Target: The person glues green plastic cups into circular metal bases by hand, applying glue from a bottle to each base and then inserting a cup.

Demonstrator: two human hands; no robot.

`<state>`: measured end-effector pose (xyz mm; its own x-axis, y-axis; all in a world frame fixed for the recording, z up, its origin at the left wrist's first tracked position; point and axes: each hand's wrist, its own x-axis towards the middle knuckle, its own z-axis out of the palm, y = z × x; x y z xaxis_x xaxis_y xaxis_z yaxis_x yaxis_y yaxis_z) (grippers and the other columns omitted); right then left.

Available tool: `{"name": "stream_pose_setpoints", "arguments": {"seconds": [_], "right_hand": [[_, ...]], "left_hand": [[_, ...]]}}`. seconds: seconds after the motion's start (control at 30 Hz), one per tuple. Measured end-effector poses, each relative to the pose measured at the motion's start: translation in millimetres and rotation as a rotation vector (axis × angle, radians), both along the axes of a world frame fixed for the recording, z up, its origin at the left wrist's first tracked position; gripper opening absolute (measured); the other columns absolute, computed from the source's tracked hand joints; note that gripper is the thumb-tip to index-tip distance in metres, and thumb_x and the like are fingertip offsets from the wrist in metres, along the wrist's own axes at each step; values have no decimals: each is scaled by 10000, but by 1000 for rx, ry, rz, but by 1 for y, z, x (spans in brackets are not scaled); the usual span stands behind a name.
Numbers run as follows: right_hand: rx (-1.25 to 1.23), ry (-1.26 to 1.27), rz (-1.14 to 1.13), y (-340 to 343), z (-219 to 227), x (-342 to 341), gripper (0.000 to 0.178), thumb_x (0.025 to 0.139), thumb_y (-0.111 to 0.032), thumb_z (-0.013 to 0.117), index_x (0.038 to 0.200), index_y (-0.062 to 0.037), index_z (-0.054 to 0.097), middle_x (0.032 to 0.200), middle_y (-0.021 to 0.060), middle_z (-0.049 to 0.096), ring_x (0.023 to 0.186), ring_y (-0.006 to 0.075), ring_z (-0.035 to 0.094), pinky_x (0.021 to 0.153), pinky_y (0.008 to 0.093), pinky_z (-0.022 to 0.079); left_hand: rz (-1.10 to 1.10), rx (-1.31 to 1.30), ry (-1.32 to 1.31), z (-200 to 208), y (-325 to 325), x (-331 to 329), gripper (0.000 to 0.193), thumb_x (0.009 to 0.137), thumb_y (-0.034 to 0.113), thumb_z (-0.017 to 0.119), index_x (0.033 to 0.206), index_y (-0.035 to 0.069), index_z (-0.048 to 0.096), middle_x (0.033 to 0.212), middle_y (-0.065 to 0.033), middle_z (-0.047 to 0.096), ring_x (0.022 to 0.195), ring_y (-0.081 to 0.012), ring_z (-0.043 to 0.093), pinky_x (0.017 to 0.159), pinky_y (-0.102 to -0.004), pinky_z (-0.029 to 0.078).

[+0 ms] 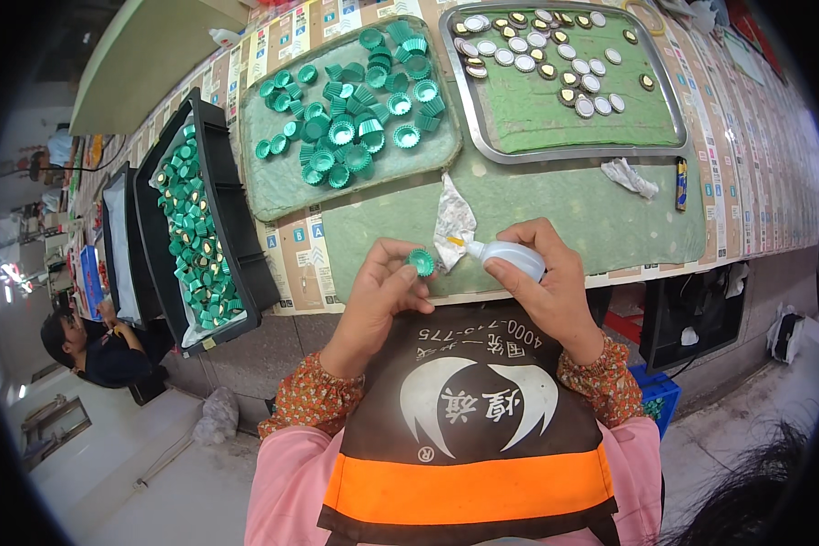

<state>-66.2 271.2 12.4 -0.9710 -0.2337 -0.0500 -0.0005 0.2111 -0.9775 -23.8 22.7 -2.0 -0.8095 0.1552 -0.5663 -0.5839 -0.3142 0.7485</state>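
Note:
Between its fingertips my left hand (389, 280) pinches a small green fluted cup (419, 263), its open side facing up. My right hand (551, 280) is wrapped round a translucent white squeeze bottle (511, 258). The bottle lies nearly sideways, and its yellow-orange nozzle points left toward the cup, a short gap away from it. Just beyond both hands, a crumpled, stained white tissue (453, 220) rests on the green work mat (537, 210).
Many green cups lie on a cloth-lined tray (266, 193) at the back left. A metal-rimmed tray (573, 156) at the back right bears round white and gold discs. A black crate (237, 195) of filled cups stands left. Another person (109, 346) is far left.

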Motion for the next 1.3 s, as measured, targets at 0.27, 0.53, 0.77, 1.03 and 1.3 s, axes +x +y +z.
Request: {"name": "stream_pose_setpoints", "arguments": {"seconds": [0.27, 0.53, 0.77, 1.03, 1.3], "right_hand": [[85, -12, 72, 5, -11, -4, 290, 973, -269, 704, 1119, -30, 631, 895, 147, 698, 779, 254, 699, 701, 359, 537], [195, 78, 113, 9, -17, -11, 270, 979, -238, 674, 1137, -22, 630, 999, 189, 683, 860, 348, 690, 751, 397, 540], [517, 254, 132, 5, -20, -15, 288, 968, -230, 683, 1177, -44, 616, 1039, 167, 578, 845, 399, 667, 706, 476, 530], [678, 334, 10, 18, -11, -59, 348, 964, -268, 687, 1219, -49, 597, 1102, 184, 550, 890, 395, 655, 743, 478, 541], [1075, 590, -547, 109, -38, -226, 561, 980, -373, 639, 1458, -99, 532, 1479, 239, 500, 1355, 443, 490, 1085, 531, 430]], "left_hand": [[-70, -222, 254, 11, 0, -1, 372, 993, 21, 598, 1348, 51, 490, 1194, -71, 579, 1092, -123, 586, 844, -292, 597], [-82, -176, 341, 12, -7, -2, 399, 960, -68, 577, 1332, 55, 501, 1326, -77, 532, 1189, -139, 536, 928, -321, 584], [-70, -49, 294, 13, -7, -5, 379, 975, -12, 606, 1327, 66, 489, 1355, -115, 580, 1173, -158, 569, 912, -330, 579], [-26, 17, 188, 7, -13, -4, 447, 995, 148, 624, 1406, 101, 456, 1317, -156, 622, 1022, -158, 628, 853, -321, 591], [-50, 6, 225, 18, -6, -7, 451, 992, 159, 621, 1404, 71, 461, 1290, -168, 634, 1008, -146, 636, 842, -320, 591]]}}
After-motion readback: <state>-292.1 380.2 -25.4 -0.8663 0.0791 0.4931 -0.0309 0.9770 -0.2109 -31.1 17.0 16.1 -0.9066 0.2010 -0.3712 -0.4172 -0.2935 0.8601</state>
